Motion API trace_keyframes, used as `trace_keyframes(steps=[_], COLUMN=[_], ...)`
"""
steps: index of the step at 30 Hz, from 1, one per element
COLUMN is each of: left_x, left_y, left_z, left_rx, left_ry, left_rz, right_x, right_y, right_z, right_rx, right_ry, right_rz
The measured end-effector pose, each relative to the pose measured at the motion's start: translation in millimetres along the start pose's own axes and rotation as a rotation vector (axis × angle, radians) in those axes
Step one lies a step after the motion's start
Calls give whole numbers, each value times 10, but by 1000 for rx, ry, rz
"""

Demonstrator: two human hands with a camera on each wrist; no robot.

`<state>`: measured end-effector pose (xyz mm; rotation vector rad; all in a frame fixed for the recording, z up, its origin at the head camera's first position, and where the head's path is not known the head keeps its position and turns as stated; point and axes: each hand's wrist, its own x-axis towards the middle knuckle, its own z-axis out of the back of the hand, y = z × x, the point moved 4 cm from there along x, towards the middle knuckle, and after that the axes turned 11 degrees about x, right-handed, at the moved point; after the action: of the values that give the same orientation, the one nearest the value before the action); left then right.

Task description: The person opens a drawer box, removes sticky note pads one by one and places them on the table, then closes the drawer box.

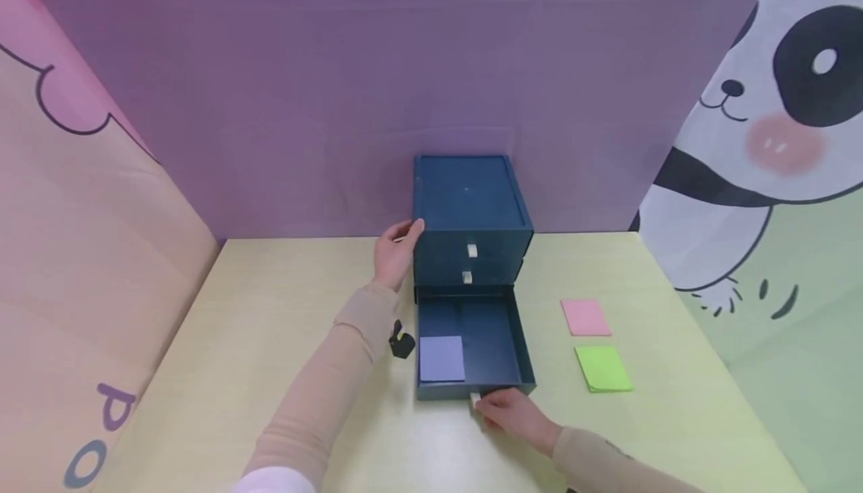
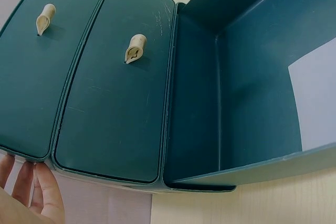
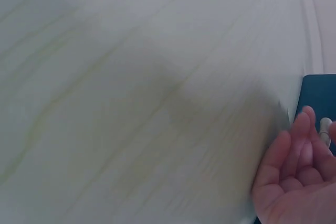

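A dark blue drawer cabinet (image 1: pixel 468 193) stands against the back wall, its two upper drawers closed and its bottom drawer (image 1: pixel 495 328) pulled far out. A purple sticky-note pad (image 1: pixel 441 359) lies in that drawer's front left corner. My left hand (image 1: pixel 396 253) rests against the cabinet's upper left side; in the left wrist view its fingers (image 2: pixel 48 192) touch the side with nothing gripped. At the drawer's front, my right hand (image 1: pixel 515 414) pinches the small whitish pull tab (image 1: pixel 475 399). In the right wrist view, the tab (image 3: pixel 325 129) shows between the fingers and thumb.
To the right of the drawer, a pink sticky-note pad (image 1: pixel 585 318) and a green one (image 1: pixel 603 369) lie on the light wooden table (image 1: pixel 283 313). Left of the drawer sits a small black object (image 1: pixel 401 343), partly beside my left sleeve. Printed curtains flank the table.
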<state>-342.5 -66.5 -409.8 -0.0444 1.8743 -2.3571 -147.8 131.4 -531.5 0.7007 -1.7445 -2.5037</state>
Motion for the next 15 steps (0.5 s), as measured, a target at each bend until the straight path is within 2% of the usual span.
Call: trace_keyframes(steps=[4, 7, 9, 11, 15], left_x=[12, 11, 6, 3, -3], left_y=[-10, -11, -12, -10, 6], left_z=[-12, -11, -6, -2, -3], left_rx=[2, -3, -8, -11, -6], left_ry=[0, -2, -3, -2, 4], left_rz=[-9, -11, -14, -17, -9], right_x=[-38, -66, -64, -42, 42], right_y=[31, 154, 309, 505, 888], right_z=[50, 116, 169, 224, 335], right_rx=[-54, -135, -170, -201, -223], right_ry=[128, 219, 261, 292, 306], right_rz=[-49, -73, -79, -53, 12])
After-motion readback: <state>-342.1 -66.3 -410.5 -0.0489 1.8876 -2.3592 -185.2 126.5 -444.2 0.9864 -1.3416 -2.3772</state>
